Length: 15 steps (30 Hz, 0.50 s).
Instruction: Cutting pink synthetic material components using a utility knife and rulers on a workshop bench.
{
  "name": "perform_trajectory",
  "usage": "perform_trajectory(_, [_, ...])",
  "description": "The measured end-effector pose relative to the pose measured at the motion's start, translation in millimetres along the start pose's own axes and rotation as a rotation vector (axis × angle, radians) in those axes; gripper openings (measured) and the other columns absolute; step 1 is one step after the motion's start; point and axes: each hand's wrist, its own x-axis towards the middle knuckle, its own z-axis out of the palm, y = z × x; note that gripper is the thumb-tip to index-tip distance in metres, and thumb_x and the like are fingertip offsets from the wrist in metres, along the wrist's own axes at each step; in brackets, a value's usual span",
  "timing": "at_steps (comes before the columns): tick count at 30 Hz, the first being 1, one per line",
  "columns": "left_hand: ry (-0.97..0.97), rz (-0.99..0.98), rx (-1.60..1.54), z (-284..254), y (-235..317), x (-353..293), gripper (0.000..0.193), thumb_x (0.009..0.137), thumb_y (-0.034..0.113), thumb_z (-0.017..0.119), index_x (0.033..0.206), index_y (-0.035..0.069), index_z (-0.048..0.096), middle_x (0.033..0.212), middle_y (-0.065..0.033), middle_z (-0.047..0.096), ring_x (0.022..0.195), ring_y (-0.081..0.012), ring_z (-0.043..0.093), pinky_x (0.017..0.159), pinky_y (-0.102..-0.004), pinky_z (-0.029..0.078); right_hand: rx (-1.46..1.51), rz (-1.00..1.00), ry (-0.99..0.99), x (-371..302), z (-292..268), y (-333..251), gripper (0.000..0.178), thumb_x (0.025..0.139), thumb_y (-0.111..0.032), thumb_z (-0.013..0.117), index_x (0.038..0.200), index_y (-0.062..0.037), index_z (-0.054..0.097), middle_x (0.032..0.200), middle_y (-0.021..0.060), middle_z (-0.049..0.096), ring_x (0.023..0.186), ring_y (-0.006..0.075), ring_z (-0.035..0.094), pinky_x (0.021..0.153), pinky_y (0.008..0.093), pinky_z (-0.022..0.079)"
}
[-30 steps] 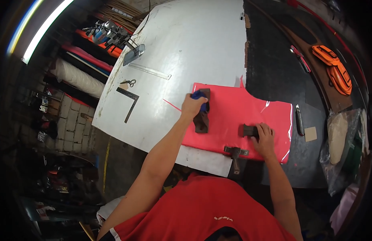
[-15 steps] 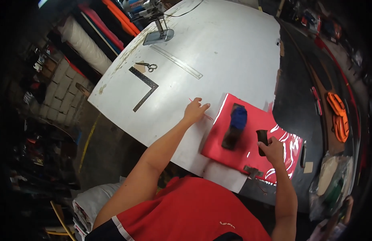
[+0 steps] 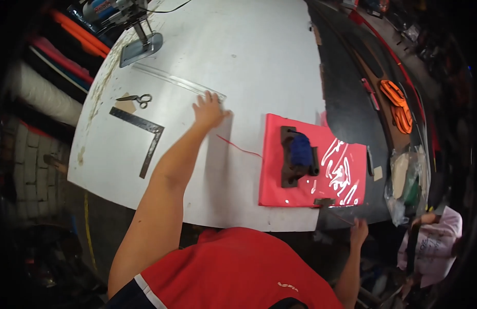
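My left hand (image 3: 210, 111) is open, its spread fingers at the near end of a clear ruler (image 3: 171, 78); whether they press on it I cannot tell. Low at the right, beyond the table edge, my right hand (image 3: 358, 233) has its fingers closed at the end of a thin red strip (image 3: 342, 220) running from a small dark clip (image 3: 324, 202). That clip sits on the near edge of a glossy red stack of sheet material (image 3: 273, 180). On the stack lie a dark metal weight with a blue-wrapped middle (image 3: 301, 149) and a dark cylindrical piece (image 3: 314, 160) beside it.
Scissors (image 3: 142, 100) and a black metal square (image 3: 155, 135) lie on the white table (image 3: 259, 67). A cutting machine (image 3: 141, 46) stands far left. Another red strip (image 3: 238, 148) trails from the stack. Orange bundles (image 3: 397, 105) and a plastic bag (image 3: 406, 180) are at right.
My right hand has set the dark piece beside the blue-wrapped weight and moved down to the thin strip. My left hand has reached forward to the ruler. The whole view has shifted.
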Motion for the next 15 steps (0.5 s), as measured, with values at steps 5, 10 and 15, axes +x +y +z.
perform_trajectory(5, [-0.091, 0.459, -0.009, 7, 34, -127, 0.07, 0.075, 0.054, 0.073, 0.126, 0.007, 0.063, 0.144, -0.0185, 0.049, 0.135, -0.0381, 0.044, 0.112, -0.0678, 0.022, -0.044, -0.027, -0.174, -178, 50, -8, 0.021, 0.091, -0.016, 0.064, 0.079, 0.001, 0.06, 0.067, 0.0206, 0.058, 0.06, 0.0332, 0.059, 0.062, 0.0431, 0.047])
perform_trajectory(10, [0.27, -0.031, 0.011, 10, -77, -60, 0.038, 0.09, 0.033, 0.063, 0.111, 0.002, 0.066, 0.104, -0.0166, 0.068, 0.102, -0.0341, 0.061, 0.089, -0.0509, 0.045, 0.073, -0.312, -0.542, -146, 107, -197, 0.018, 0.087, -0.02, 0.069, 0.09, -0.0024, 0.067, 0.083, 0.018, 0.068, 0.077, 0.0368, 0.067, 0.069, 0.0435, 0.053])
perform_trajectory(15, [0.385, -0.522, 0.489, -89, -451, -70, 0.032, 0.093, 0.031, 0.055, 0.101, 0.005, 0.073, 0.103, -0.0197, 0.068, 0.105, -0.0376, 0.063, 0.081, -0.0537, 0.049, 0.345, -1.209, -0.52, -107, 181, -388, 0.067, 0.079, -0.031, 0.076, 0.133, 0.0011, 0.053, 0.137, 0.0222, 0.053, 0.128, 0.0364, 0.05, 0.106, 0.0495, 0.039])
